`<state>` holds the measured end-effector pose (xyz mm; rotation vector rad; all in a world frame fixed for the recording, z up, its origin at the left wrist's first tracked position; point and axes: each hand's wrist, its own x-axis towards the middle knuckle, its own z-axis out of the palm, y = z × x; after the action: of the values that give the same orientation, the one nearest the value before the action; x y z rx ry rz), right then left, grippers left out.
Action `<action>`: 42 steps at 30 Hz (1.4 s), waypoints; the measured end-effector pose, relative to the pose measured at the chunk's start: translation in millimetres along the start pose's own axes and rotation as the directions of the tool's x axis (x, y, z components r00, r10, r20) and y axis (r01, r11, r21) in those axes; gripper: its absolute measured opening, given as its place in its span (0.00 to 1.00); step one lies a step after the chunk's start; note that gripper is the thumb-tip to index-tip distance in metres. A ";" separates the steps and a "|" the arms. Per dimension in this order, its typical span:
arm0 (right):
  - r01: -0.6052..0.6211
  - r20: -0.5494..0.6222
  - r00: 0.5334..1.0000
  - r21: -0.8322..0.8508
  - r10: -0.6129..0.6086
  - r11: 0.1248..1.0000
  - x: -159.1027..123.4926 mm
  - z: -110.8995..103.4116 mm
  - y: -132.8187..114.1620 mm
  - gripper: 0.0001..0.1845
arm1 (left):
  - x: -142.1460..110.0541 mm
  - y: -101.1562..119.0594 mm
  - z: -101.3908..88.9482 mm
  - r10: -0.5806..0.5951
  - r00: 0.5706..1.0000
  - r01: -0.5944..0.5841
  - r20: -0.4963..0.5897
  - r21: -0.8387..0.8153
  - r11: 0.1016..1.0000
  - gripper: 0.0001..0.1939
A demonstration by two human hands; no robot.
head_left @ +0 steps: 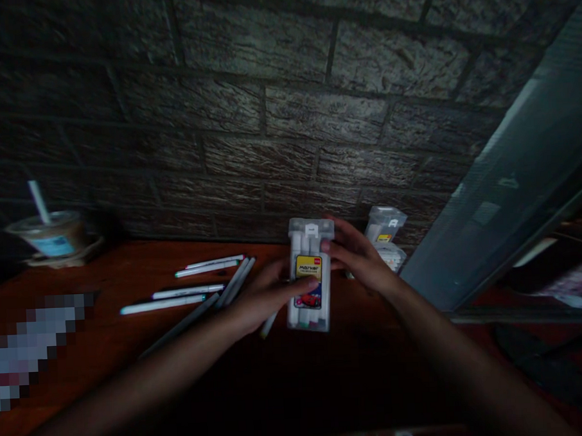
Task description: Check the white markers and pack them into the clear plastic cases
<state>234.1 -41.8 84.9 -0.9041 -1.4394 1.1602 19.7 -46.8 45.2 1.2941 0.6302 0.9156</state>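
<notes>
Two grips close on the clear, yellow-labelled plastic marker case (306, 262) at six o'clock, left hand (258, 300) at its nine, right hand (363, 256) at its two, best kept upright with light pressure.

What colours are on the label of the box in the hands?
Mostly yellow and dark blue, with red; the head view shows the label.

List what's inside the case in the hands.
White markers lie lengthwise in the clear case, a green end showing low down. The label and the thumb of the left hand cover their middles; I can't tell how many there are.
</notes>
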 end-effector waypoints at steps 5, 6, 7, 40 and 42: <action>-0.151 -0.057 0.986 0.135 0.160 0.979 24.6 -5.6 -9.3 0.16 | 21.3 30.7 0.1 -0.153 0.988 0.153 0.001 -0.068 0.986 0.21; -0.170 -0.059 0.982 0.151 0.181 0.974 28.6 -6.8 -11.6 0.14 | 26.0 37.0 0.6 -0.179 0.984 0.179 0.014 -0.083 0.980 0.21; -0.187 -0.062 0.978 0.163 0.199 0.969 32.2 -8.2 -14.3 0.12 | 30.7 43.0 1.4 -0.201 0.979 0.203 0.027 -0.095 0.975 0.21; 0.079 -0.147 0.987 0.042 -0.072 0.996 55.3 -53.4 -45.7 0.14 | 88.9 69.1 18.6 0.014 0.996 -0.023 0.086 0.104 0.994 0.17; 0.114 -0.114 0.987 -0.014 -0.115 0.993 59.4 -58.3 -43.8 0.17 | 100.7 70.8 16.9 0.099 0.993 -0.107 0.064 0.141 0.984 0.17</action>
<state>282.4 14.7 142.4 -0.8672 -1.3845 1.0024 70.7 31.2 127.3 1.4882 0.5983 0.9278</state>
